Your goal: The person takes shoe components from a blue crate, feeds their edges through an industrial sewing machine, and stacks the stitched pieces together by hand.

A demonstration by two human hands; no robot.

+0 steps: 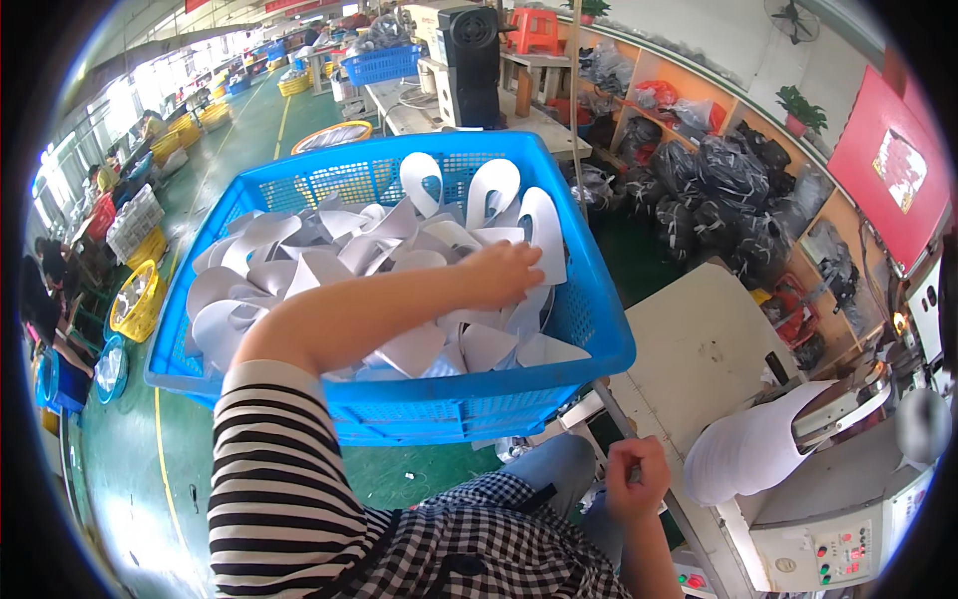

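Note:
A blue plastic basket [589, 329] in front of me is heaped with white curved shoe-upper pieces [299, 265]. My left hand [504, 272] reaches across the heap from the striped sleeve and closes on white pieces near the basket's right wall. My right hand [636, 482] is low at the right, fingers curled into a fist by the edge of a machine table; I cannot tell whether anything small is in it. A white shoe upper [743, 449] sits stretched over the metal form of a machine [848, 504] to its right.
A beige machine table [699, 349] stands right of the basket. Shelves with black bags [723, 185] line the far right wall. A speaker [469, 65] and workbench lie behind the basket. More baskets and seated people are at the left along a green floor [130, 469].

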